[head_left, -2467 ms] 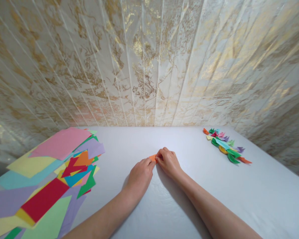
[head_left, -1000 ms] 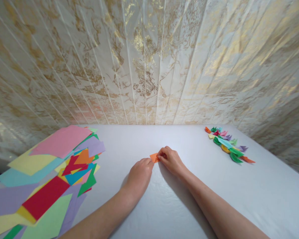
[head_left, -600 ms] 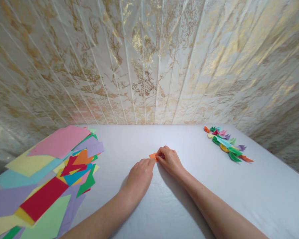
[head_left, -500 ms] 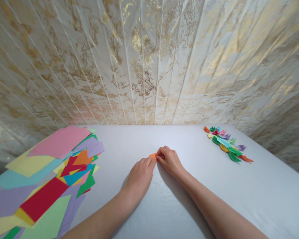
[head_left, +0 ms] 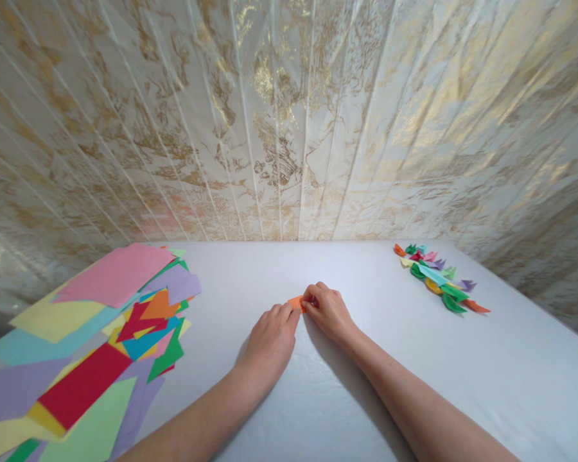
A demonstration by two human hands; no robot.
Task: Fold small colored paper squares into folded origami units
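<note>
A small piece of orange paper (head_left: 295, 302) is between my hands at the middle of the white table (head_left: 270, 269). My left hand (head_left: 273, 333) lies on the table with its fingertips closed on the paper's near left side. From the right, my right hand (head_left: 328, 311) pinches the paper's right end between thumb and forefinger. The fingers cover much of the paper, so its folds cannot be made out.
Sheets of coloured paper (head_left: 87, 385) are heaped on the left, with smaller cut pieces (head_left: 158, 321) on their inner side. Several small folded paper figures (head_left: 433, 274) stand in rows at the far right. A gold-patterned curtain (head_left: 279, 128) hangs behind the table.
Both hands stay in place on the orange paper. Slightly more of the paper's orange surface shows between the fingertips now.
</note>
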